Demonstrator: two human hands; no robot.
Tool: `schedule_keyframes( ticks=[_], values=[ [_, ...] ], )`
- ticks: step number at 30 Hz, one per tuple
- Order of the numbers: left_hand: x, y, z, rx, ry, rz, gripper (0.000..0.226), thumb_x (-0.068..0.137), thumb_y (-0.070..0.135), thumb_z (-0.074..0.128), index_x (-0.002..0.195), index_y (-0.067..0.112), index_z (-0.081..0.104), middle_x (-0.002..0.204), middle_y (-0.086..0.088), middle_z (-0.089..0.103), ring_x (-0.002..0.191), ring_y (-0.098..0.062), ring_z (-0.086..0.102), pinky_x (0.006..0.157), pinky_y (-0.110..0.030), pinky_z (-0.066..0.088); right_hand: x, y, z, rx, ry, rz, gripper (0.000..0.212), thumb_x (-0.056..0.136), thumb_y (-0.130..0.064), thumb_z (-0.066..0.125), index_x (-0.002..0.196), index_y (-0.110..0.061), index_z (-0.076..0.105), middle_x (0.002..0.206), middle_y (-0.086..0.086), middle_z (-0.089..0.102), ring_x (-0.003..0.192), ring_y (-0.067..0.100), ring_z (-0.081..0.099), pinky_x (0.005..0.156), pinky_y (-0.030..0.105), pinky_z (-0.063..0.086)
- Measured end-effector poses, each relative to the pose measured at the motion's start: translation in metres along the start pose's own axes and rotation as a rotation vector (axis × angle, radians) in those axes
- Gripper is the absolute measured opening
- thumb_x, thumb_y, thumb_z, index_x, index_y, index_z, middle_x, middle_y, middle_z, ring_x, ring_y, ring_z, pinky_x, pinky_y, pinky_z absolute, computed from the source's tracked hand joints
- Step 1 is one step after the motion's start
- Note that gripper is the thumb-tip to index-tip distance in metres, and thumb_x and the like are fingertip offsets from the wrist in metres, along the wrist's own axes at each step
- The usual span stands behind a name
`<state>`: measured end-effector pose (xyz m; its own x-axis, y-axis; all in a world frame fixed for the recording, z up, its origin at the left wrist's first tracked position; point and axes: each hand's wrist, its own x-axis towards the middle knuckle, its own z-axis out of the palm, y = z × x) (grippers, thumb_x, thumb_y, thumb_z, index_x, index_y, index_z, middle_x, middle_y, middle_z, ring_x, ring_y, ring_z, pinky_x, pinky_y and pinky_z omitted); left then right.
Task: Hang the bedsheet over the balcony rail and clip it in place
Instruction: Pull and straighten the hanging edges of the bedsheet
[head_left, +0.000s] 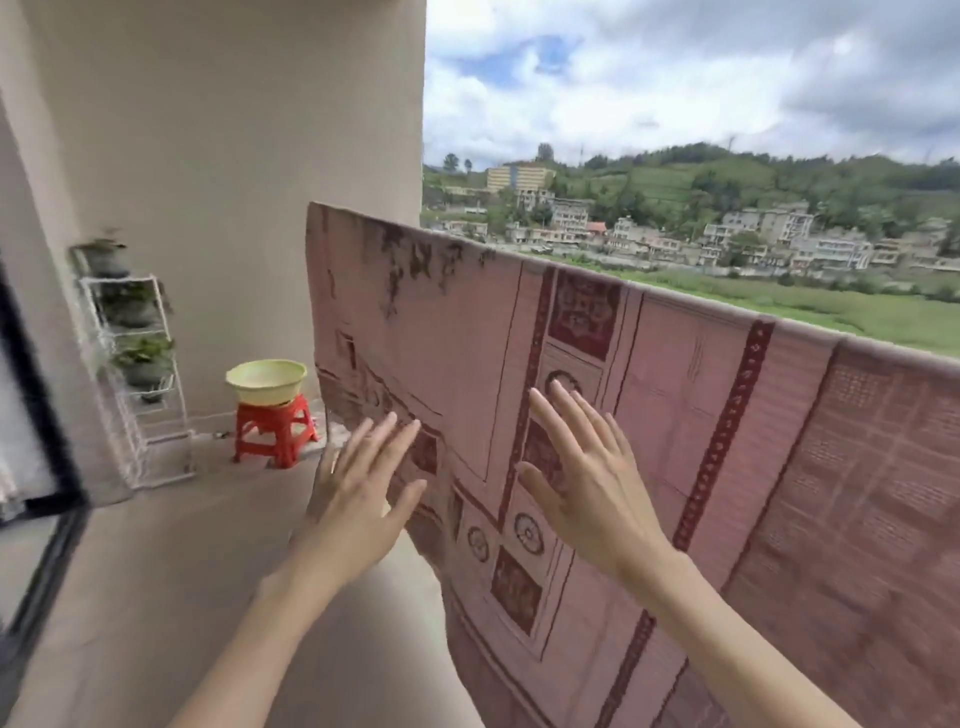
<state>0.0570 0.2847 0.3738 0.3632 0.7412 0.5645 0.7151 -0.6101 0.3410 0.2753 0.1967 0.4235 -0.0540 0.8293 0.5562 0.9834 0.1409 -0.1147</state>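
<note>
A pink bedsheet (675, 415) with dark red patterned bands hangs draped over the balcony rail, which it hides completely; its top fold runs from upper left down to the right edge. My left hand (358, 488) is flat and spread at the sheet's lower left edge, fingertips at the fabric. My right hand (582, 483) is also flat with fingers apart, palm toward the sheet's middle. Neither hand holds anything. No clips are visible.
A yellow-green basin (266, 382) sits on a red plastic stool (275, 428) by the far wall. A white wire shelf (130, 384) with potted plants stands at the left. A dark-framed sliding door (47, 467) runs along the left edge. Beyond the sheet lie fields and houses.
</note>
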Motion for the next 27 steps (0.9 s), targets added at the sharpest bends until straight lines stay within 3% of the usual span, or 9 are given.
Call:
schedule_keyframes(
  ticks=[2, 5, 12, 16, 20, 27],
  values=[
    [0.01, -0.048, -0.002, 0.015, -0.02, -0.064, 0.058, 0.093, 0.043, 0.039, 0.144, 0.038, 0.011, 0.156, 0.008, 0.009, 0.14, -0.004, -0.006, 0.11, -0.03, -0.01, 0.04, -0.016, 0.036, 0.03, -0.052, -0.022, 0.065, 0.093, -0.047, 0.038, 0.147, -0.033, 0.005, 0.157, -0.002, 0.008, 0.145, 0.015, 0.003, 0.118, 0.038, 0.002],
    [0.039, -0.118, -0.013, 0.051, -0.061, -0.12, 0.06, 0.094, 0.045, 0.034, 0.141, 0.042, -0.003, 0.156, 0.011, -0.001, 0.139, -0.003, -0.013, 0.114, -0.035, -0.009, 0.107, -0.05, 0.093, 0.067, -0.105, -0.052, 0.065, 0.094, -0.045, 0.038, 0.147, -0.034, 0.003, 0.158, -0.003, 0.006, 0.145, 0.015, 0.001, 0.117, 0.038, 0.0],
    [0.132, -0.255, -0.067, 0.184, -0.003, -0.092, 0.058, 0.093, 0.046, 0.036, 0.144, 0.04, 0.008, 0.156, 0.009, 0.001, 0.142, -0.007, -0.012, 0.114, -0.036, -0.01, 0.26, -0.144, 0.175, 0.124, -0.069, -0.124, 0.064, 0.093, -0.048, 0.039, 0.147, -0.032, 0.008, 0.158, -0.003, 0.007, 0.145, 0.016, 0.0, 0.117, 0.045, -0.002],
    [0.172, -0.311, -0.063, 0.197, -0.034, -0.089, 0.058, 0.093, 0.048, 0.031, 0.144, 0.04, 0.005, 0.156, 0.012, -0.003, 0.133, 0.002, -0.025, 0.112, -0.032, -0.014, 0.32, -0.155, 0.216, 0.086, -0.078, -0.134, 0.066, 0.093, -0.049, 0.037, 0.147, -0.034, 0.004, 0.158, -0.003, 0.005, 0.145, 0.016, -0.001, 0.116, 0.046, -0.003],
    [0.213, -0.377, -0.034, 0.198, -0.062, -0.116, 0.058, 0.094, 0.048, 0.031, 0.145, 0.04, 0.004, 0.156, 0.009, -0.006, 0.135, -0.002, -0.024, 0.105, -0.022, -0.026, 0.388, -0.153, 0.271, 0.091, -0.097, -0.11, 0.066, 0.093, -0.05, 0.036, 0.147, -0.034, 0.0, 0.158, -0.004, 0.0, 0.145, 0.015, -0.006, 0.116, 0.045, -0.006],
    [0.351, -0.487, -0.005, 0.201, -0.078, -0.19, 0.056, 0.095, 0.044, 0.032, 0.145, 0.038, 0.007, 0.157, 0.008, -0.003, 0.142, -0.011, -0.012, 0.115, -0.036, -0.007, 0.545, -0.145, 0.374, 0.093, -0.093, -0.177, 0.066, 0.093, -0.05, 0.034, 0.148, -0.031, 0.002, 0.158, -0.001, -0.001, 0.145, 0.018, -0.007, 0.114, 0.045, -0.01]
  ],
)
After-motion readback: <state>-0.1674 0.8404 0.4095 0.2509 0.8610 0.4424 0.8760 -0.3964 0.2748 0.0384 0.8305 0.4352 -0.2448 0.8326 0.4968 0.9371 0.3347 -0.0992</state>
